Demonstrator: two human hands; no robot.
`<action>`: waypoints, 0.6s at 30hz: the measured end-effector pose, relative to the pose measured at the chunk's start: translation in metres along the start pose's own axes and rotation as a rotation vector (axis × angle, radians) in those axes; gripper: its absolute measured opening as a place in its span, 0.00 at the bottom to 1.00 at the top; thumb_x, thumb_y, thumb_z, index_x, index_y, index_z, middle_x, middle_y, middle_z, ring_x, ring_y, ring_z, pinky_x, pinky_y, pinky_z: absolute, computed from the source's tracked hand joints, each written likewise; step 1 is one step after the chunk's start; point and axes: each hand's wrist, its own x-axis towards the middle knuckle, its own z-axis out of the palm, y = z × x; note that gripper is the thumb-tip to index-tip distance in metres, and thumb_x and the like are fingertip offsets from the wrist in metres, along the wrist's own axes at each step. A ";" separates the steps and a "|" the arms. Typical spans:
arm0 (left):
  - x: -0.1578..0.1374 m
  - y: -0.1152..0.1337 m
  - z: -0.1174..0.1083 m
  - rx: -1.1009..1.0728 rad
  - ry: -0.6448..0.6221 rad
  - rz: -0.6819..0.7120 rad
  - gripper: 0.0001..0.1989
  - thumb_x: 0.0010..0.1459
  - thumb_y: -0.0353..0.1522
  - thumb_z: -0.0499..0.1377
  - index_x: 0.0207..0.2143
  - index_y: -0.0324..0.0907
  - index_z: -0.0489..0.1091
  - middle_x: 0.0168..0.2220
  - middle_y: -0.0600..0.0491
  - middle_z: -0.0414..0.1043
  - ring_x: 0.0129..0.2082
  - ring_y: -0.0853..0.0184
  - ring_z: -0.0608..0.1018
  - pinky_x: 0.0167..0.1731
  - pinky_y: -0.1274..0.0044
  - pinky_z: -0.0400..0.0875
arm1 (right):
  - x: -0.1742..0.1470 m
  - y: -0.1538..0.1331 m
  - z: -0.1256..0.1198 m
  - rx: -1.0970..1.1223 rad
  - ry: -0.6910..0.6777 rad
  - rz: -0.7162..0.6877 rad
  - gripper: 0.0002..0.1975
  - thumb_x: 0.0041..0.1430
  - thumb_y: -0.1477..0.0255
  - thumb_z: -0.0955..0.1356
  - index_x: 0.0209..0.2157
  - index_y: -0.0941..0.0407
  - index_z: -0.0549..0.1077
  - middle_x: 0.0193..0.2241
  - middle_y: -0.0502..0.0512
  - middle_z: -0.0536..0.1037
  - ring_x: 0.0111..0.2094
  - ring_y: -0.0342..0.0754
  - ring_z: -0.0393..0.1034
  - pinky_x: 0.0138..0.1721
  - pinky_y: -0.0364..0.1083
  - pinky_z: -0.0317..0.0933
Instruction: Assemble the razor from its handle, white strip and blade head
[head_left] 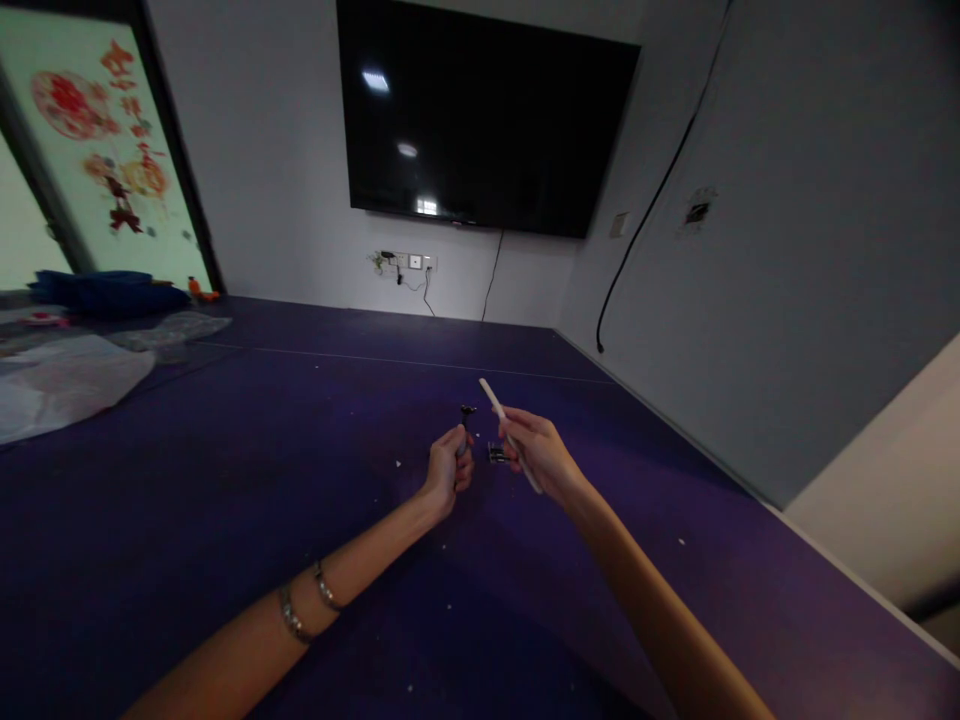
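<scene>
My left hand [450, 466] is closed around the grey handle of what looks like a razor [468, 410], its small dark head pointing up and away. Close by on the right, my right hand [541, 452] grips a slim white stick [491, 397] at its middle. The stick slants, its far end up to the left and its near end below my fingers; its exact kind cannot be made out. Beside my right fingertips is a small dark, shiny piece [496, 454], partly hidden by them. The two hands are apart, above the purple tabletop [300, 480].
Small white bits [398, 464] are scattered over the tabletop. At the far left lie a clear plastic bag [82, 375], a dark blue cloth bundle [105, 292] and a small orange object [199, 290]. A black cable [645, 220] hangs along the right wall; a television [487, 120] is mounted ahead.
</scene>
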 end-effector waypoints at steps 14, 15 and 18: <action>0.010 -0.008 -0.010 0.095 -0.009 0.199 0.15 0.52 0.42 0.55 0.23 0.41 0.58 0.12 0.65 0.48 0.08 0.80 0.49 0.06 0.86 0.41 | -0.047 0.000 0.048 0.400 -0.138 0.257 0.12 0.50 0.64 0.67 0.33 0.55 0.62 0.14 0.41 0.62 0.10 0.32 0.44 0.11 0.34 0.33; 0.009 -0.008 -0.010 0.095 -0.010 0.193 0.14 0.51 0.42 0.55 0.23 0.41 0.58 0.12 0.65 0.48 0.08 0.80 0.49 0.06 0.86 0.41 | -0.048 -0.002 0.049 0.421 -0.137 0.245 0.12 0.50 0.64 0.67 0.33 0.56 0.62 0.14 0.41 0.62 0.11 0.32 0.44 0.11 0.34 0.33; 0.007 -0.008 -0.008 0.091 -0.030 0.185 0.14 0.52 0.43 0.55 0.24 0.41 0.60 0.12 0.65 0.48 0.08 0.80 0.49 0.07 0.86 0.42 | -0.049 -0.006 0.049 0.479 -0.130 0.229 0.12 0.50 0.66 0.67 0.33 0.56 0.62 0.14 0.41 0.61 0.11 0.32 0.43 0.12 0.34 0.32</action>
